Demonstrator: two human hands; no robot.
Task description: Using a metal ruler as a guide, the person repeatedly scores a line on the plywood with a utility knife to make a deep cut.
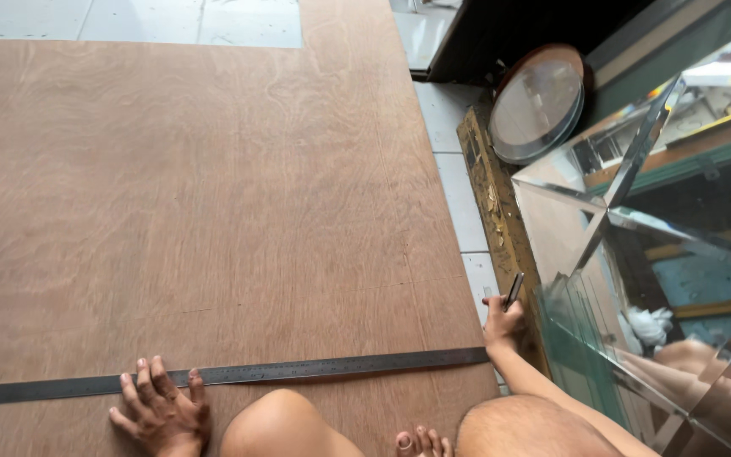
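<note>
A large brown plywood sheet [196, 195] lies flat on the floor. Across its near part runs a long steel ruler [298, 370], from the left frame edge to the sheet's right edge. My left hand [161, 408] presses down on the ruler with spread fingers, near its left part. My right hand [502, 320] sits at the sheet's right edge just above the ruler's end and holds a dark pen [513, 290] upright. My bare knees [285, 423] and toes [420, 442] rest on the sheet below the ruler.
Stacked glass panes and bevelled mirrors [636, 254] lean at the right, close to my right arm. A round glass disc [537, 106] and an ornate gilded frame strip [491, 199] stand beside them. White floor tiles [458, 195] show along the sheet's right and far edges.
</note>
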